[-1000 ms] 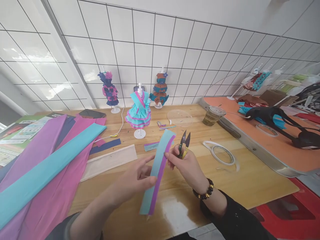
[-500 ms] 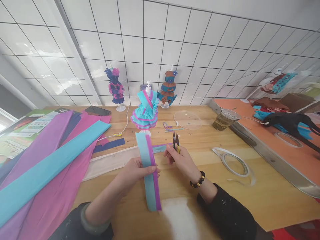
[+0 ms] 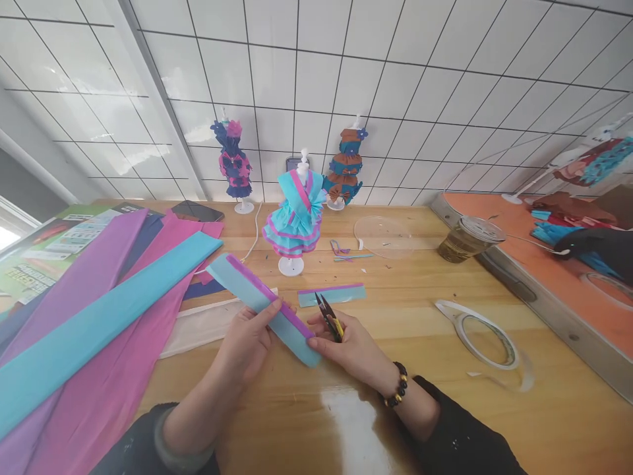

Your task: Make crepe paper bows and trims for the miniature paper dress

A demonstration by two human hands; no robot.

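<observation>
A light blue strip with a purple edge (image 3: 247, 288) slants down to the right across both hands. My left hand (image 3: 252, 336) pinches it near the middle, thumb on top. My right hand (image 3: 346, 343) has its thumb on the strip's lower right end and also holds small black and yellow snips (image 3: 330, 318), blades pointing up and left. Behind the snips a shorter blue and purple strip (image 3: 336, 293) lies on the wooden table. A small mannequin in a turquoise and pink ruffled dress (image 3: 297, 218) stands beyond the hands.
Long coloured sheets (image 3: 123, 290) cover the left side. Two more dressed mannequins (image 3: 235, 161) stand by the tiled wall. At the right are a lidded cup (image 3: 467, 239), a roll of white tape (image 3: 487, 340) and an orange surface (image 3: 568, 264). Thin scraps lie near the centre.
The held strip has turned from nearly upright to a slant, its top now to the left. My right hand has moved down and left onto its lower end. The view has shifted slightly.
</observation>
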